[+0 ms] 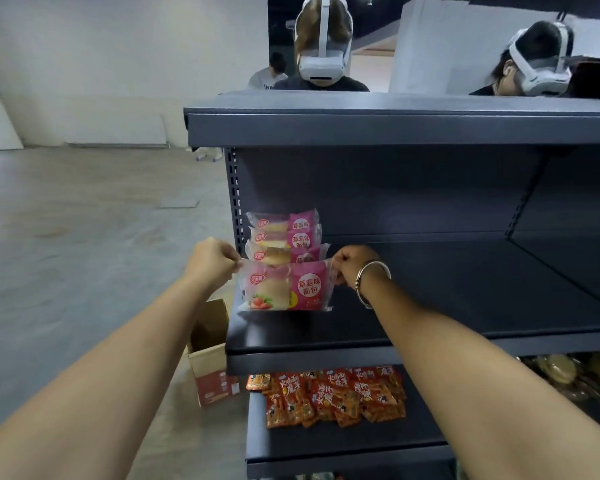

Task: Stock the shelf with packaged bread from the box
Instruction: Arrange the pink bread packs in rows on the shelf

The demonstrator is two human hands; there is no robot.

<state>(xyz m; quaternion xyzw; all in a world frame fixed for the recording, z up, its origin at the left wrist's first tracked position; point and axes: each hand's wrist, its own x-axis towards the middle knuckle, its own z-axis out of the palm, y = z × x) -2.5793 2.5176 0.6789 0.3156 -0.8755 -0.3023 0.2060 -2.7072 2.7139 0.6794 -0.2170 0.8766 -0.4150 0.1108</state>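
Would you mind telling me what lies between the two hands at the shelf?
In the head view, a packaged bread spans the stretch between the left hand and the right hand, each pinching an upper corner.

Bare shelf (465,289) right of bread packs (284,237)

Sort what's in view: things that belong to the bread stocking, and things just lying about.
Job: pink strawberry bread packet, pinched by left hand and right hand; shelved bread packets; dark metal shelf; brown cardboard box.
Lying about: red snack packets; silver bracelet.
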